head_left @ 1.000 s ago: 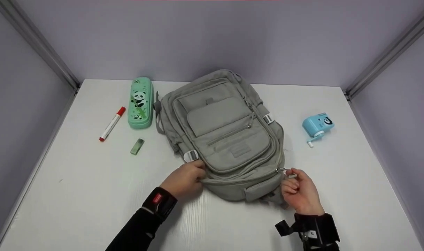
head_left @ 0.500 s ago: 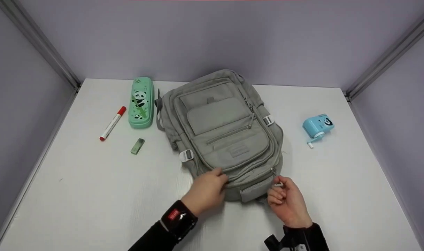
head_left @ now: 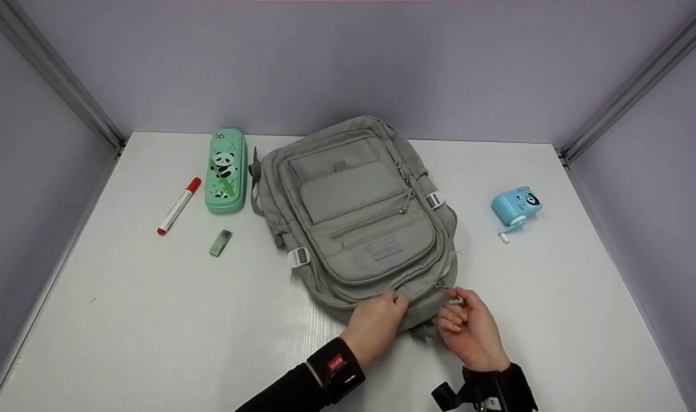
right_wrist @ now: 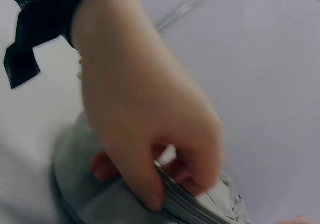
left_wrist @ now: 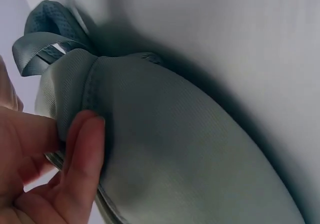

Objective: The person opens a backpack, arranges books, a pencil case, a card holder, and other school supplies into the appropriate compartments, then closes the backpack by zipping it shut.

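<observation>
A grey backpack (head_left: pixel 353 194) lies face up on the white table, tilted, its base toward the person. My left hand (head_left: pixel 376 323) pinches the fabric edge along the zipper near the base; the left wrist view shows its fingers (left_wrist: pixel 82 159) curled over that edge, with the rounded bottom panel beside them. My right hand (head_left: pixel 472 329) pinches the zipper pull (head_left: pixel 455 301) at the lower right corner, its other fingers curled in. In the right wrist view the zipper edge (right_wrist: pixel 182 199) runs under the left hand's fingers.
To the left lie a green panda pencil case (head_left: pixel 226 170), a red-and-white marker (head_left: pixel 179 206) and a small green block (head_left: pixel 220 243). A blue pencil sharpener with a crank (head_left: pixel 516 206) stands on the right. Panels (head_left: pixel 348 63) wall in the back and sides.
My left hand has slid right along the backpack's lower edge, toward the right hand. My right hand moved left and slightly down with the zipper pull, then stayed nearly still.
</observation>
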The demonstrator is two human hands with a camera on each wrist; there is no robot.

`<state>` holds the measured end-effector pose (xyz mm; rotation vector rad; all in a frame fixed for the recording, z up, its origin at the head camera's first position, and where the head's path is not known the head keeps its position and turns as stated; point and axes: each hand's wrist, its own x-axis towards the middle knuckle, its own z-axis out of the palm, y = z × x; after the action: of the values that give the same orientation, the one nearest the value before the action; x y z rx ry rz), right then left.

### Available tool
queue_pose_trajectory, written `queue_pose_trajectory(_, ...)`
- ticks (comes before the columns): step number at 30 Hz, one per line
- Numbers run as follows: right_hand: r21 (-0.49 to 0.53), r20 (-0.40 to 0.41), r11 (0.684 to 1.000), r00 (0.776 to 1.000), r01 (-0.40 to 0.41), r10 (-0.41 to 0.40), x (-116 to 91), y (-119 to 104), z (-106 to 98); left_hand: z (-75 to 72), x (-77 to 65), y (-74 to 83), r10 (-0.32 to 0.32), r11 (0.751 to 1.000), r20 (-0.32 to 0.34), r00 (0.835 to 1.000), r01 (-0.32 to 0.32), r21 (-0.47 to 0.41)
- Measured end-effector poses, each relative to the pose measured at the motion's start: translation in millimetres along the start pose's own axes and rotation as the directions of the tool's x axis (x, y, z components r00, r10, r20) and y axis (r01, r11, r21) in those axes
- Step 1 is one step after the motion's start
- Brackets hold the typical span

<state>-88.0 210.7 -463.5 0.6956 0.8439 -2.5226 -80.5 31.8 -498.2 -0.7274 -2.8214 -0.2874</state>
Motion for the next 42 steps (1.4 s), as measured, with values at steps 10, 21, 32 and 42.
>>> queue_pose_trajectory(10,0.075,-0.092,0.995,0.993,-0.061,0.068,14.0,-17.9,0.8,-4.3,-16.6,-24.7,0.115,0.993,-0.005,0.993,-0.115,-0.042)
queue_pose_trajectory(21,0.255,-0.105,0.963,0.987,-0.089,0.119,30.3,-49.8,-12.6,-8.4,-43.6,-63.2,0.157,0.981,-0.038,0.987,-0.16,-0.107)
queue_pose_trajectory(32,0.267,-0.158,0.96,0.979,-0.088,0.133,44.4,-55.5,-16.5,-15.9,-56.4,-104.7,0.261,0.959,-0.104,0.96,-0.27,-0.087)
queue_pose_trajectory(42,0.258,-0.153,0.957,0.972,-0.135,0.178,79.2,-68.2,-16.1,-15.2,-65.8,-137.6,0.279,0.957,-0.212,0.937,-0.289,-0.017)
